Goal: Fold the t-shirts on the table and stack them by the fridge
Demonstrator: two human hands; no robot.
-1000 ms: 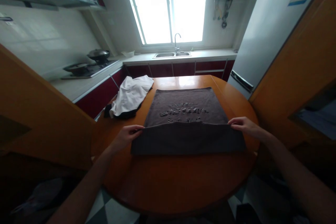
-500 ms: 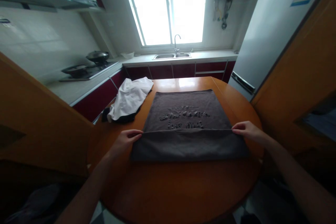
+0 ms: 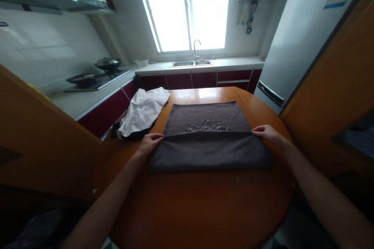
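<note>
On my feed, the left hand [image 3: 150,141] and right hand [image 3: 267,132], well apart, pinch opposite ends of the grey cloth [image 3: 210,151] at mid-length, central on the desk [image 3: 198,206]. Its near part is doubled over; the far part lies flat, unfolded. White cloth [image 3: 144,109] lies by the far-left edge; a sink [image 3: 183,63] stands beyond.

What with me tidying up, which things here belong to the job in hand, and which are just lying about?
In use:
grey cloth, its edge pinched by left hand and right hand
wooden table beneath

Lying about:
white cloth
dark fabric under it
pans at left
</note>
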